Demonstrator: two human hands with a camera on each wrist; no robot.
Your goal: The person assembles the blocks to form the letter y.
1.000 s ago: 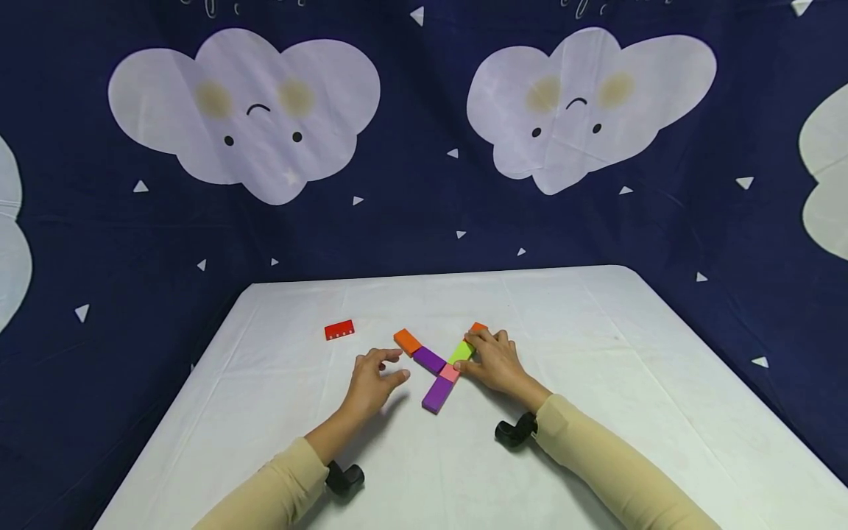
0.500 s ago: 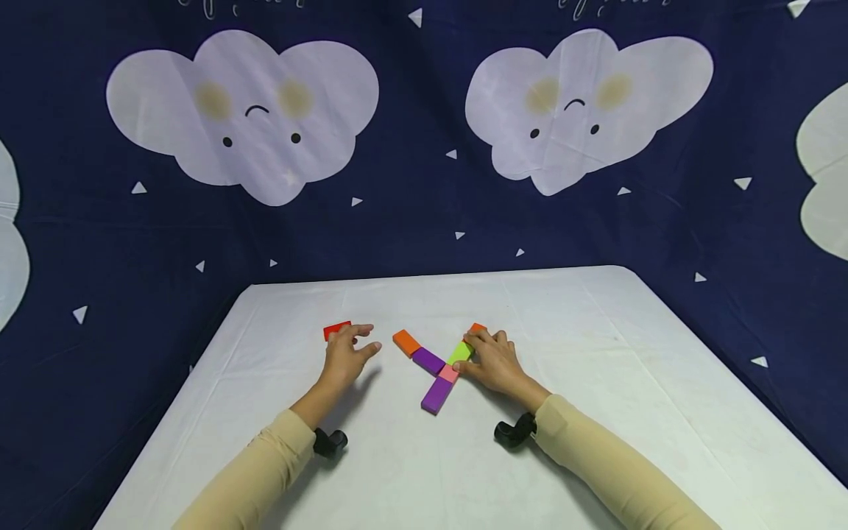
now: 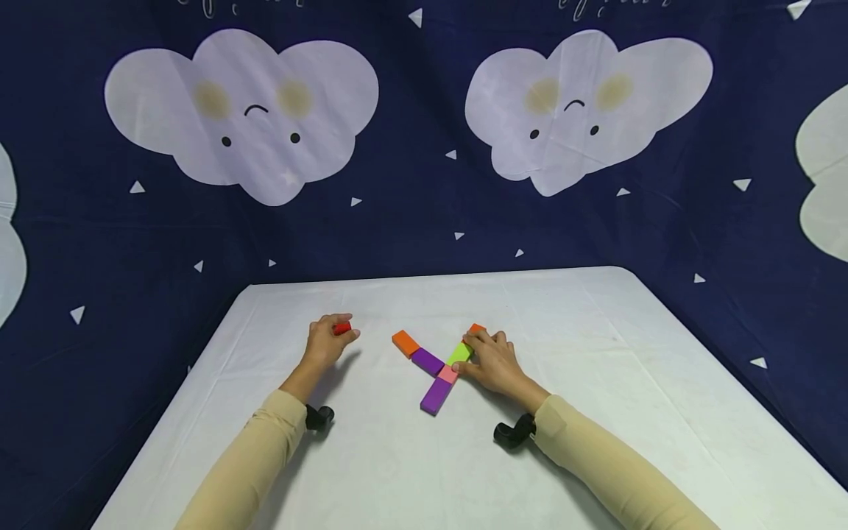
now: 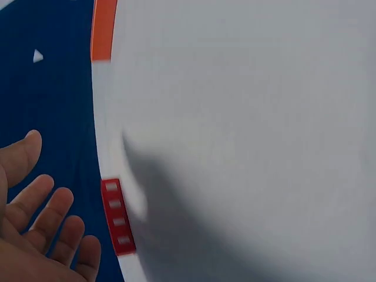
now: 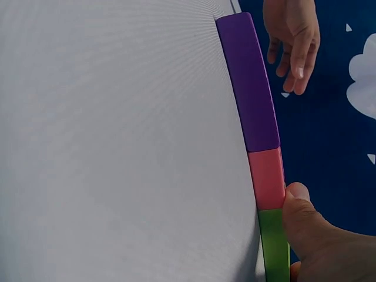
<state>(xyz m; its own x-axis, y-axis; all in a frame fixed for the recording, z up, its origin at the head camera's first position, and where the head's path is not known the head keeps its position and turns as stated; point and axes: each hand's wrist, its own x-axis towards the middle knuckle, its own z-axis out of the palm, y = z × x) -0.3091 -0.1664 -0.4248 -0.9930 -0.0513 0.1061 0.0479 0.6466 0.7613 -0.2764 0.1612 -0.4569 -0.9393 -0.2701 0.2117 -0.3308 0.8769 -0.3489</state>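
My left hand point(image 3: 323, 341) is at the red block point(image 3: 341, 328), which shows between thumb and fingers in the head view. In the left wrist view the fingers are spread, and the red block with pale square marks point(image 4: 118, 217) stands apart from them. My right hand point(image 3: 493, 361) holds the green block point(image 3: 460, 353), its thumb point(image 5: 298, 202) against the block's side near the pink block point(image 5: 268, 179). Its fingers reach the far orange block point(image 3: 476, 328). A purple block point(image 3: 435, 397) continues this row at the near end.
A second arm of blocks, purple point(image 3: 428, 361) then orange point(image 3: 405, 343), branches off to the left from the row. Everything lies on a white-covered table point(image 3: 397, 471). A dark blue cloth point(image 3: 411, 243) with clouds hangs behind it.
My left hand has moved left and away from me, from beside the joined blocks to the red block, which lies about where it was. The right hand stays in place.
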